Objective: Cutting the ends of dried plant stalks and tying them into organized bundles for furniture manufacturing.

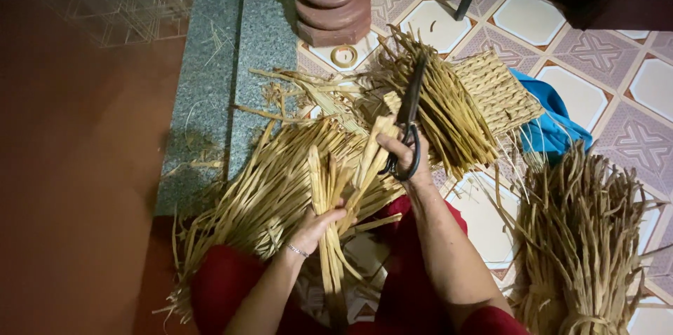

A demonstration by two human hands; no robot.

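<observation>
Scissors (409,121), big & dark, sit in the right hand (401,154): fingers through the loop handles, closed round them, blades pointing up and away from the body twd the far side of the floor. Blades look shut or nearly so, can't tell for sure. Held that way prob. so the tips stay clear of the lap and of the other hand.

Left hand (313,228) has its fingers closed on a small bunch of straw strips (335,181), gripped low w/ the loose ends standing up, touching the right hand's thumb side. Gripping low leaves the upper ends free and level near the scissors.

Rest of the material lies fanned round the knees, w/in reach: a broad loose heap of strips (266,188) to the left, spilling onto the grey stone step (203,97) at the floor's left edge; a second bundle (449,111) behind the scissors, lying on a woven mat piece (501,93); a blue cloth (554,125) just beside that mat; a tied sheaf (585,237) by the right edge of the tiled floor (603,55). Brown pillar base (333,5) at the far edge, w/ a small ring (343,55) just in front of it.
</observation>
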